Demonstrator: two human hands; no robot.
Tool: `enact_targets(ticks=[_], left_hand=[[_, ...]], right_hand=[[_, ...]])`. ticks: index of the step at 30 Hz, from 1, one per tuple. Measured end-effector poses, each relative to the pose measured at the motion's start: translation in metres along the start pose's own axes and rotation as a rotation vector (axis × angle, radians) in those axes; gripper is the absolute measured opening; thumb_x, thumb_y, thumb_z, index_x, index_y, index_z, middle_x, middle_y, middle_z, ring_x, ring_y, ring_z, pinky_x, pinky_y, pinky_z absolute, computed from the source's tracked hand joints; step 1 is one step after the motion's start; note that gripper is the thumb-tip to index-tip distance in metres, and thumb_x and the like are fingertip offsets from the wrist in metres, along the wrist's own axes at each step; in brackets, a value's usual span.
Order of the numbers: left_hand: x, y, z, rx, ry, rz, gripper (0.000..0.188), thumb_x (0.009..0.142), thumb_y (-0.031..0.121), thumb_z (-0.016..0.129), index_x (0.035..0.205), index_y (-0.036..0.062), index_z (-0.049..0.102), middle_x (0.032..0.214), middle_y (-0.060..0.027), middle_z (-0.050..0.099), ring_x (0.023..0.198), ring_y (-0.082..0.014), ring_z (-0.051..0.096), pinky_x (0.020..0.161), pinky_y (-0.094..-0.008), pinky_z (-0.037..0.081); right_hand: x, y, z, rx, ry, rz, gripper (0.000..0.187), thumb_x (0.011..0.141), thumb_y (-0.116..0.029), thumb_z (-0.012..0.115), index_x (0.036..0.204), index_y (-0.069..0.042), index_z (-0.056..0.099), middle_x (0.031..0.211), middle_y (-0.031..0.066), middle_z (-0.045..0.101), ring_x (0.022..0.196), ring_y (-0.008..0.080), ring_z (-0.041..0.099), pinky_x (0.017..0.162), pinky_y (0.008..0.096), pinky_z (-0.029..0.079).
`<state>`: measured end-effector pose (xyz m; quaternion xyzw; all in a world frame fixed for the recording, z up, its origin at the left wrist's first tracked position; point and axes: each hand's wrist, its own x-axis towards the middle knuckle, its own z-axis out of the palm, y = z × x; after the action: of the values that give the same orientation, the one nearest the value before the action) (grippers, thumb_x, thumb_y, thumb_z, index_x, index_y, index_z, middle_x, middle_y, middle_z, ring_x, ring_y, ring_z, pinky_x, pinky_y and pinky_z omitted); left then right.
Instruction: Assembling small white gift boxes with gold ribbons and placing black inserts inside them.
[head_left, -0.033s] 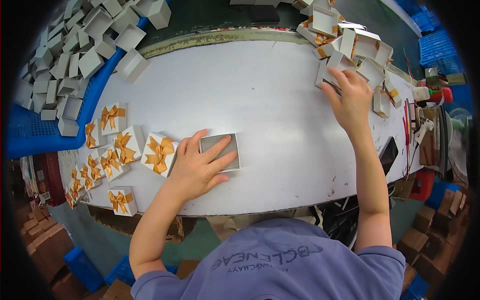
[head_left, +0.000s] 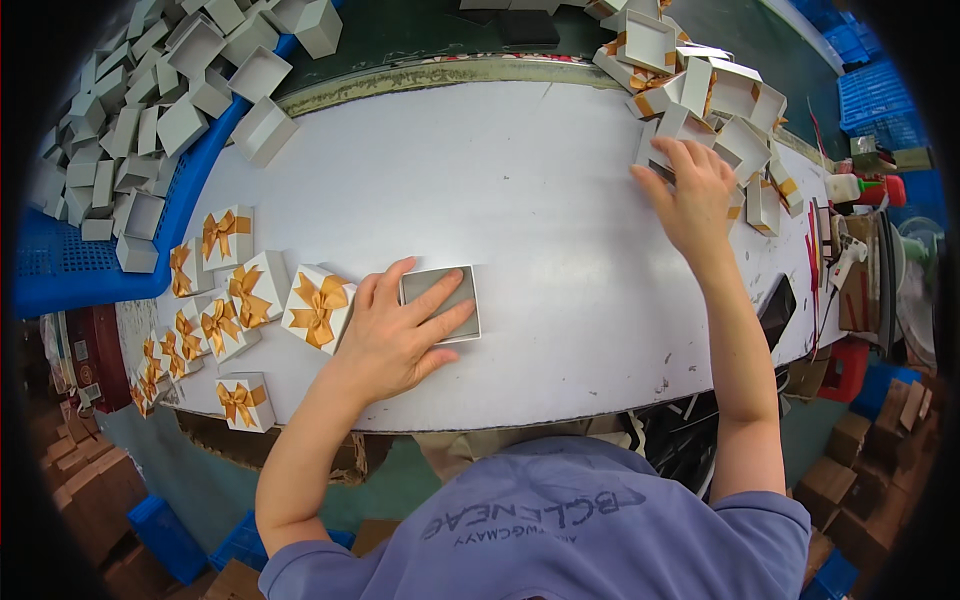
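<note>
A small white box (head_left: 477,305) with a grey lining stands open side up near the middle of the table. My left hand (head_left: 395,335) lies over it palm down, fingers spread, two of them on the grey lining. Beside that hand are several white gift boxes with gold ribbon bows, the nearest being a larger bowed box (head_left: 318,308). At the far right, my right hand (head_left: 695,200) reaches to a heap of white box lids (head_left: 740,90) with gold ribbon. Its thumb and curled fingers close around a white box lid (head_left: 645,145) at the heap's near edge; the palm hides part of the pile.
A blue crate (head_left: 205,165) full of plain white boxes stands at the far left, with a white box (head_left: 264,132) on the table beside it. On the right lie a dark phone (head_left: 777,310) and a white glue gun (head_left: 850,255). The white table (head_left: 540,200) has a curved near edge.
My right hand has shifted slightly left at the heap, baring a bit of gold ribbon beside its edge. My left hand and the box under it stay in place.
</note>
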<state>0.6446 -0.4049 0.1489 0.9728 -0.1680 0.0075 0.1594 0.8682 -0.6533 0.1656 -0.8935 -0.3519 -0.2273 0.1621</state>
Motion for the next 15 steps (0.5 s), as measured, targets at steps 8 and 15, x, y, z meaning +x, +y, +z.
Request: enact_targets(ticks=[8, 15], left_hand=[[0.02, -0.02, 0.041, -0.426, 0.381, 0.0, 0.1, 0.058, 0.012, 0.082, 0.135, 0.0096, 0.017, 0.132, -0.0224, 0.033, 0.118, -0.0402, 0.039, 0.095, -0.0458, 0.038], [0.034, -0.016, 0.04, -0.571, 0.288, -0.066, 0.104, 0.058, 0.014, 0.083, 0.138, 0.0019, 0.018, 0.139, -0.0186, 0.026, 0.122, -0.0343, 0.039, 0.096, -0.0428, 0.04]], right_hand=[[0.004, -0.078, 0.019, 1.542, -0.575, 0.643, 0.029, 0.082, -0.019, 0.064, 0.105, -0.001, 0.057, 0.092, 0.0057, 0.06, 0.075, 0.0107, 0.059, 0.065, 0.0261, 0.047], [-0.026, -0.114, 0.031, 0.719, -0.454, 0.023, 0.027, 0.08, -0.017, 0.062, 0.103, -0.002, 0.061, 0.091, 0.0096, 0.061, 0.082, 0.0236, 0.059, 0.071, 0.0335, 0.047]])
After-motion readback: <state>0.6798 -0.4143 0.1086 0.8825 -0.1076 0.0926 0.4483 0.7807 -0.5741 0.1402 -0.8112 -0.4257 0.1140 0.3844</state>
